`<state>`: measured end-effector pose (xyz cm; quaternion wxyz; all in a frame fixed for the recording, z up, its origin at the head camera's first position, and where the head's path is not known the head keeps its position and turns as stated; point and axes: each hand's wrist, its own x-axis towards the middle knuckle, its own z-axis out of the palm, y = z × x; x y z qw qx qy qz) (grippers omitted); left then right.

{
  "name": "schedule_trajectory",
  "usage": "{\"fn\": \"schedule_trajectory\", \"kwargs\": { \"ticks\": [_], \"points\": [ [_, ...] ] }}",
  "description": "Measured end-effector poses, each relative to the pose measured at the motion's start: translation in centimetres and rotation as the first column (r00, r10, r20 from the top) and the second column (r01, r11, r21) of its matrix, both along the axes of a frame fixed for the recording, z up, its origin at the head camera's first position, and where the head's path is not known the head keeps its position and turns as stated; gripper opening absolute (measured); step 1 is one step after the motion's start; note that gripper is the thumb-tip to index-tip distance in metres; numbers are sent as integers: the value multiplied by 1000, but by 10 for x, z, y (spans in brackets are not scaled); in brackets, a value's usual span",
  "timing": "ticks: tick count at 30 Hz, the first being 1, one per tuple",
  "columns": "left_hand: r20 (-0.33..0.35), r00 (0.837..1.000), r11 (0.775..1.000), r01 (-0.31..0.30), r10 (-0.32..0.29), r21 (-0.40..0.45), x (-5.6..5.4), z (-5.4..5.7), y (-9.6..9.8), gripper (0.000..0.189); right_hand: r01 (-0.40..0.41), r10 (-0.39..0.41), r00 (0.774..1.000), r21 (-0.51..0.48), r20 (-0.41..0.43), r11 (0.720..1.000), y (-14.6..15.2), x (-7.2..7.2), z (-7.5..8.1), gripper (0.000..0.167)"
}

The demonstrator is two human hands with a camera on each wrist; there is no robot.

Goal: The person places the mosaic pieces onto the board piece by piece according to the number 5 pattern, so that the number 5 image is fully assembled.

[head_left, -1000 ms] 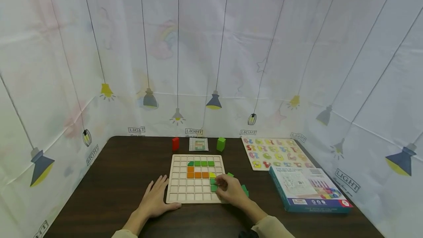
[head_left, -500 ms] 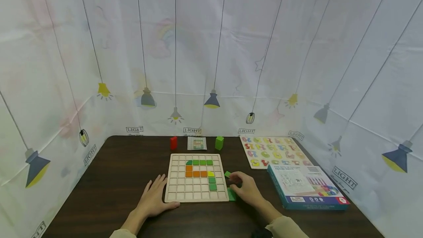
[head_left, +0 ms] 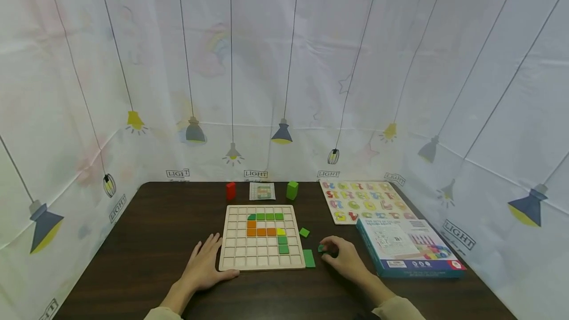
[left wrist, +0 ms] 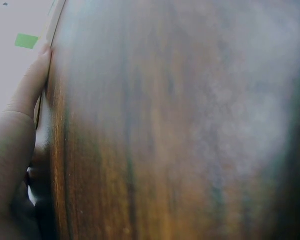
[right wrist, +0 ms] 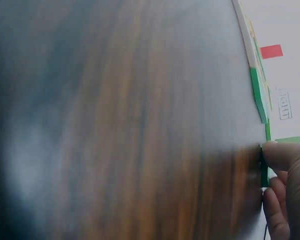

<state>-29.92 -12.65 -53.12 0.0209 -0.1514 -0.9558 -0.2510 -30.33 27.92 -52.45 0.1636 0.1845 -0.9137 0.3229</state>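
Note:
A wooden grid board (head_left: 262,263) lies on the dark table, with several green tiles, orange tiles and one yellow tile (head_left: 281,231) set in its cells. My left hand (head_left: 202,264) rests at the board's left front corner, fingers spread and thumb along the front edge. Right of the board, my right hand (head_left: 346,259) pinches a small dark green tile (right wrist: 264,170) between thumb and fingers, close over the table. A larger green piece (head_left: 308,258) lies against the board's right edge. Behind it is a small loose green tile (head_left: 304,232).
Behind the board stand a red block (head_left: 230,191), a printed pattern card (head_left: 262,191) and a green block (head_left: 292,190). At the right lie a number puzzle board (head_left: 366,201) and a blue-edged box (head_left: 411,251). A printed white curtain (head_left: 266,63) surrounds the table.
My right hand has moved from the board's green tiles out to the right, where it now pinches a green tile. The left hand has stayed at the board's corner.

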Motion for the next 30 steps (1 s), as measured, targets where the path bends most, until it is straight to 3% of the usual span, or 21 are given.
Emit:
{"fn": "schedule_trajectory", "kwargs": {
  "ticks": [10,15,20,24,30],
  "points": [
    [4,1000,1000,-3,3,0,1,0,-1,111,-106,99,988,63,115,992,0,-1,12,33],
    [-2,1000,1000,-3,3,-5,1,-1,-1,112,-176,163,976,83,145,981,0,-1,19,42],
    [2,1000,1000,-6,6,-9,0,-1,-1,112,-91,70,986,139,152,986,6,-2,21,36],
    [2,1000,1000,-7,7,-6,-2,-1,-1,113,-23,-13,981,183,195,983,13,-3,23,27],
    [-8,1000,1000,-3,3,-11,-3,-1,-1,114,-48,8,982,212,187,976,18,-3,25,18]
  ]
}}
